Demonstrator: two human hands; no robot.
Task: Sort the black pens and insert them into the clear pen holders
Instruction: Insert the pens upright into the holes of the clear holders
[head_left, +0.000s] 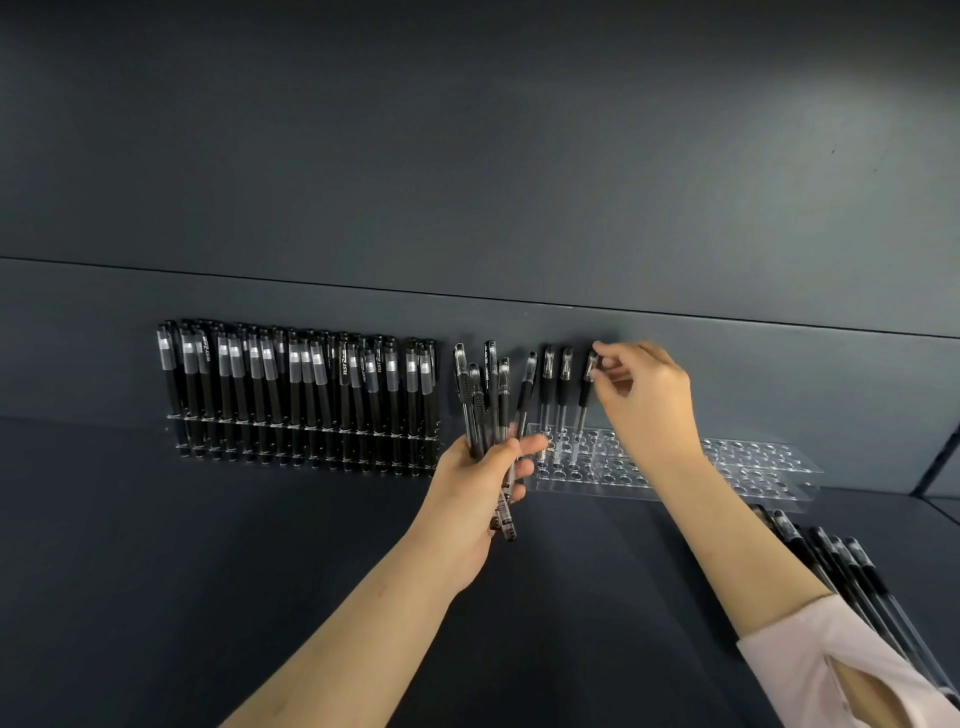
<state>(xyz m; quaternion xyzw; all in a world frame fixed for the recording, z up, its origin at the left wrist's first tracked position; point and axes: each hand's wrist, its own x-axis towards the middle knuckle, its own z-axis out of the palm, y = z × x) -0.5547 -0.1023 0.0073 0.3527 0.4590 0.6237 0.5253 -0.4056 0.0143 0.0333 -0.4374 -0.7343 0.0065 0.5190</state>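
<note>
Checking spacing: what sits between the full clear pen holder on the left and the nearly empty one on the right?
Head view: the left hand, gripping a bundle of clear-capped black pens, stands in that gap.

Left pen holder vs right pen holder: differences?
The left holder is packed with pens; the right holder has three at its left end, other holes empty. The left holder's pens have black bodies; the right holder's have clear barrels. The right hand pinches a pen in the right holder; nothing touches the left holder. Both are clear.
</note>
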